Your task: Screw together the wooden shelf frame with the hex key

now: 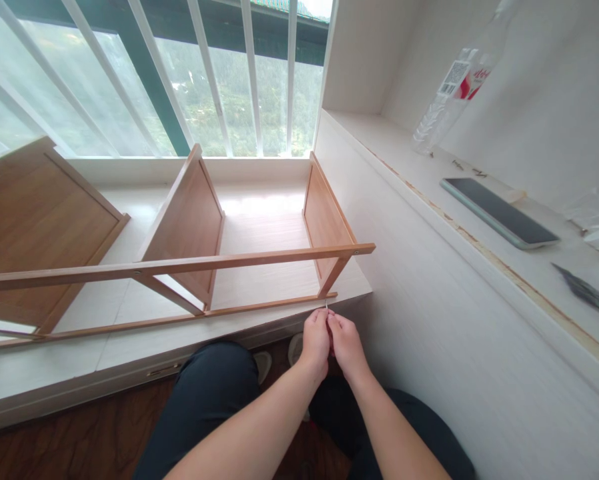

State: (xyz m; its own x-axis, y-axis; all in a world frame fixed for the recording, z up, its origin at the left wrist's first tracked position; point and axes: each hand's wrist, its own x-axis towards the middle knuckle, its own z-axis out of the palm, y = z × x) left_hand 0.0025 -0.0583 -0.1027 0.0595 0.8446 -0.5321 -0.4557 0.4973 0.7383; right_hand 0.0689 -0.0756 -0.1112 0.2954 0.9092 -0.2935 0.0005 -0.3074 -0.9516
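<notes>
Presently, the thin-shafted tool (326, 304) stands at the end of the lower rail (279, 303) of the wooden rack (249, 259), its rear part enclosed by the left hand (315, 337) and right hand (347, 341), both closed around it; if tilted, it could slip and mar the rail; uneven pressure could shift the rack along the ledge (259, 227); on the shelf (379, 137), the clear bottle (454, 87) shows no discernible contents

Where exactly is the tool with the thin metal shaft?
In the head view, the tool is right of and below centre, held between left hand and right hand, its shaft pointing at the right end of the wooden rack's lower rail.
</notes>
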